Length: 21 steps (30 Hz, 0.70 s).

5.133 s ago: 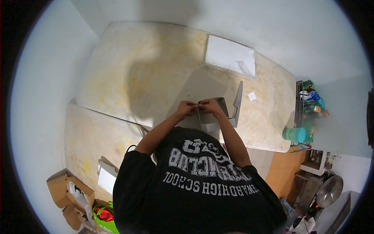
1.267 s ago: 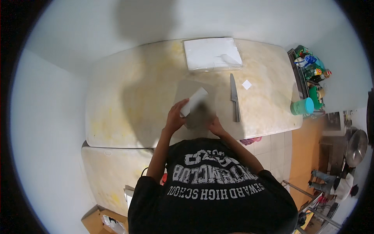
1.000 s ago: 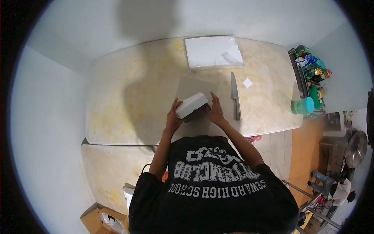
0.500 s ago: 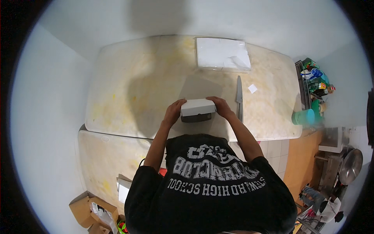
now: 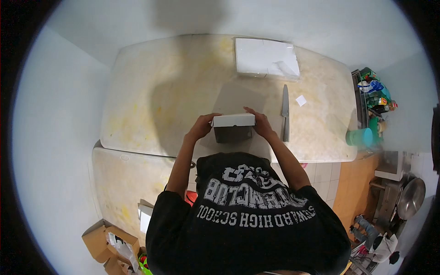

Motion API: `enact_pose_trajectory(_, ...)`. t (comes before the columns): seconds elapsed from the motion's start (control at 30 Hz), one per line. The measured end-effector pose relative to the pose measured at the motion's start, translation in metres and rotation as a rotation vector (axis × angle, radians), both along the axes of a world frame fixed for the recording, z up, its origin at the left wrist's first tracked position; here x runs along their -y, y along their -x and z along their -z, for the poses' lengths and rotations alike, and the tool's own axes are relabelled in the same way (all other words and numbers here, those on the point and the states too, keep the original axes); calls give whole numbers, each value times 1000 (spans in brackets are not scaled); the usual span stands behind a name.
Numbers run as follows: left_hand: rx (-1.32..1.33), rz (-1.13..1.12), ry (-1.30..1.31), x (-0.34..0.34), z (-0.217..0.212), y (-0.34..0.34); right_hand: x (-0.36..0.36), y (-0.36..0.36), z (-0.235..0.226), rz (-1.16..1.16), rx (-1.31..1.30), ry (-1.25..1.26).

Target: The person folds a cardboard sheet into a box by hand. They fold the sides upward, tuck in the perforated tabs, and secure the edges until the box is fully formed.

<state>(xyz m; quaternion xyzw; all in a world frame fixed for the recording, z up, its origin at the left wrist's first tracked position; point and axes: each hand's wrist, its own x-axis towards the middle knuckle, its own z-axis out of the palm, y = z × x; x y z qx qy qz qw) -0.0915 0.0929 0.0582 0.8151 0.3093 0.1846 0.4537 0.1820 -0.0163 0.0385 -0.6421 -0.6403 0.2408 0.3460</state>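
Note:
A small white cardboard box (image 5: 234,120) is held between my two hands near the front edge of the table. Its upper part is white, while the side toward me is dark grey in shadow. My left hand (image 5: 200,126) grips the box's left end, fingers bent over the upper corner. At the opposite end, my right hand (image 5: 261,124) holds the right corner, with one finger reaching along the far upper edge. Whether the lid is lifted or the whole box tilts, I cannot tell.
Right of the box lie a long knife (image 5: 285,112) and a small white square (image 5: 300,100). A plastic-wrapped white stack (image 5: 266,57) lies at the table's far side. A teal cup (image 5: 360,137) is by the right edge; an opened carton (image 5: 98,243) is at lower left.
The box's white face now looks narrower and its dark side taller. My right hand's finger has lifted and straightened at the far edge. My view has shifted slightly.

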Motion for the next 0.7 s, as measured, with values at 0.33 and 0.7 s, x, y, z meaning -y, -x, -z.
enact_pose_trajectory(0.33, -145, 24, -182, 19, 18, 10, 5, -6, 11, -96, 131, 7)
enact_pose_trajectory(0.7, -468, -10, -432, 63, 39, 18, 47, 4, 18, -7, 514, 81)
